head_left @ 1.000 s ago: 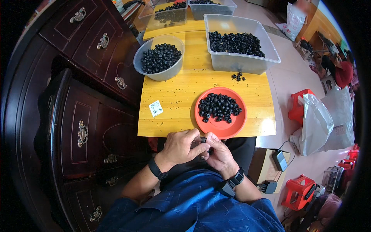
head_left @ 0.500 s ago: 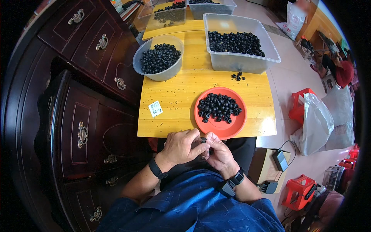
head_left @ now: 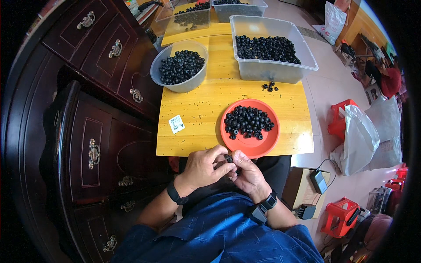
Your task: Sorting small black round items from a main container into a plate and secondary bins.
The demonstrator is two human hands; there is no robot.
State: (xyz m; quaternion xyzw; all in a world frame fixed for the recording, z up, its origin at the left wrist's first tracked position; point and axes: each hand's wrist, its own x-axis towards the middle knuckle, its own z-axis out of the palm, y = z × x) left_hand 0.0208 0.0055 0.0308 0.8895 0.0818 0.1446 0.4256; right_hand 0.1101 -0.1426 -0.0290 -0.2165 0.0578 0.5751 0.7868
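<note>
Item: small dark piece [head_left: 228,158], centre of the frame, held at the fingertips where both hands meet; partly hidden.
Left hand [head_left: 202,167]: just left of centre; fingers bent, thumb and forefinger slightly parted and closed on the piece. Black wristband [head_left: 175,193].
Right hand [head_left: 249,174]: just right of centre; thumb and curled fingers drawn together on the same piece, exact contact hidden. Dark watch [head_left: 269,201].
Red plate [head_left: 249,150]: just above the right hand, bearing a heap of black rounded pieces [head_left: 247,119], several with a hole showing.
Loose black pieces [head_left: 270,87]: small cluster, upper right of centre, on the yellow table [head_left: 199,105]; dark specks scattered around.
White label [head_left: 176,124]: printed, left of the plate.
Round tub [head_left: 186,86]: translucent, upper left of centre, filled with similar pieces.
Rectangular tub [head_left: 272,71]: translucent, upper right of centre, likewise stocked.
Two further clear containers [head_left: 240,15]: top edge, holding dark pieces.
Dark wooden cabinet [head_left: 90,144]: left side, ornate metal handles.
White plastic bags [head_left: 359,138], red stool [head_left: 340,217], cardboard box [head_left: 291,193]: right side.
Another person [head_left: 389,83]: far right, red top.
</note>
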